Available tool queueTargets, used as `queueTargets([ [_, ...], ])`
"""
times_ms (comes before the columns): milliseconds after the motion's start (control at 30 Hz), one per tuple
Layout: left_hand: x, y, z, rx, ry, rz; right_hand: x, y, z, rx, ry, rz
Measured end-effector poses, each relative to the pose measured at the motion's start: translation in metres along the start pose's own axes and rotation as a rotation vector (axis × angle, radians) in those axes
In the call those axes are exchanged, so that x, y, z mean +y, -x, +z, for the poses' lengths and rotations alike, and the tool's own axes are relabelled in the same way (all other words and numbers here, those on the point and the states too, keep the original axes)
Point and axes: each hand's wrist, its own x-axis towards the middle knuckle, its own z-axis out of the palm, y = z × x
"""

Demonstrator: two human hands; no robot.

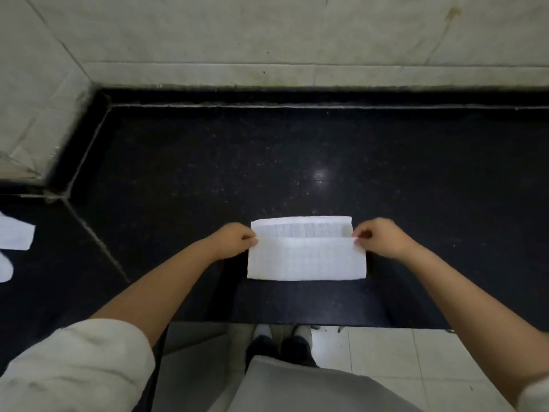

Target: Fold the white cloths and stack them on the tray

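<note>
We wore a pale cream short sleeve (pixel 74 373) bunched at seven o'clock, bare forearms below it, a grey garment (pixel 306 388) at six, dark trousers (pixel 279 350) and whitish shoes (pixel 263 330) beneath.

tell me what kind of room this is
Probably a kitchen or utility room: a dark polished stone counter set into a corner, pale tiled walls behind it, and a light tiled floor below. Both hands fold a white cloth there.
</note>
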Motion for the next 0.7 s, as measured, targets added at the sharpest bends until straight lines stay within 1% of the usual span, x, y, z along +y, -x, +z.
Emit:
queueTargets([
  [67, 0.0, -0.011, 0.0, 0.21, 0.027, 0.009, -0.004, -0.011, 0.0, 0.177, -0.011, 0.022],
  [133, 0.001, -0.018, 0.0, 0.354, 0.051, -0.023, -0.009, -0.022, 0.002, 0.276, 0.006, 0.053],
  [267, 0.001, -0.029, 0.003, 0.467, -0.032, -0.061, -0.014, -0.04, 0.014, 0.325, 0.071, 0.086],
  [333, -0.003, -0.034, 0.005, 0.478, -0.054, -0.054, -0.01, -0.045, 0.022, 0.321, 0.093, 0.102],
  [433, -0.01, -0.039, 0.011, 0.434, -0.112, -0.008, 0.0, -0.048, 0.029, 0.329, 0.123, 0.125],
  [500, -0.014, -0.04, 0.015, 0.398, -0.167, 0.019, 0.003, -0.047, 0.032, 0.324, 0.14, 0.105],
  [600, -0.016, -0.044, 0.016, 0.363, -0.281, 0.041, 0.004, -0.046, 0.034, 0.231, 0.283, 0.004],
  [700, -0.012, -0.046, 0.014, 0.36, -0.307, 0.075, 0.001, -0.048, 0.031, 0.16, 0.379, -0.015],
])
